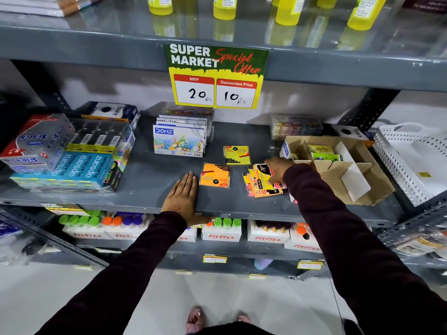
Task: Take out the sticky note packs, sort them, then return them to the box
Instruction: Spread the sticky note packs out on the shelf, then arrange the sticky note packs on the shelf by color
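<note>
Glossy film-wrapped sticky note packs (262,181) fanning right of centre beside the cardboard box (358,180), probably light and slippery, best pinched by edges; right hand (278,169) resting fingers-down on them, left hand (185,197) lying flat, open.

Her left hand (182,197) lies flat on the grey shelf (150,175) beside an orange pack (214,176); her right hand (278,169) grips fanned packs (260,183) near the cardboard box (343,170).
</note>
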`<control>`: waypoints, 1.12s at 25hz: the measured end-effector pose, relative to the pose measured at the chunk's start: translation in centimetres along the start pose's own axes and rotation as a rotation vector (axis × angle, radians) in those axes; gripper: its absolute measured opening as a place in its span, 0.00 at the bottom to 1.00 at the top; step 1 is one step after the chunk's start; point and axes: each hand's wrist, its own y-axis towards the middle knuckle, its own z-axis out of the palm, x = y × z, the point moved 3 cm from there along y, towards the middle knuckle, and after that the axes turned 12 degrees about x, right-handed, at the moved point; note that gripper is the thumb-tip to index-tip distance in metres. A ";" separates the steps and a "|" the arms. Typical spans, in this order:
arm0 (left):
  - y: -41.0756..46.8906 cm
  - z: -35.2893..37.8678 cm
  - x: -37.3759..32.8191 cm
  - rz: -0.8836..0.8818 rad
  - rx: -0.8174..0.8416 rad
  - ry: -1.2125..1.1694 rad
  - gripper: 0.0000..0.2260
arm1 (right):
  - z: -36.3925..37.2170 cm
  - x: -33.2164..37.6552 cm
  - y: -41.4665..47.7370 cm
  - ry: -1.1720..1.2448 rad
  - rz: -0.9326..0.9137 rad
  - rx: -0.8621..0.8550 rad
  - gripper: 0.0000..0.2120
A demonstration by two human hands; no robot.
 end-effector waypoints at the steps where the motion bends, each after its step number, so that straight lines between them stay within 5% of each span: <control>1: 0.0 0.0 0.0 -0.004 -0.003 0.001 0.57 | -0.1 0.1 -0.1 0.000 0.009 0.010 0.34; 5: 0.0 0.0 0.1 -0.006 0.003 0.027 0.59 | -1.1 0.4 -1.6 -0.035 0.102 -0.074 0.33; 14: 0.0 0.0 0.1 0.003 0.003 -0.003 0.61 | 0.2 9.9 -9.0 0.006 0.015 -0.600 0.05; 19: -0.1 0.0 0.1 -0.009 0.004 0.017 0.60 | 6.4 13.2 -7.9 -0.010 -0.069 -0.353 0.10; 25: 0.2 0.2 0.2 0.008 -0.012 -0.016 0.60 | 5.4 11.1 -6.4 0.160 -0.159 -0.301 0.13; 28: 0.1 0.2 0.2 0.006 -0.013 -0.024 0.60 | 2.3 5.7 -4.0 0.259 -0.025 -0.306 0.18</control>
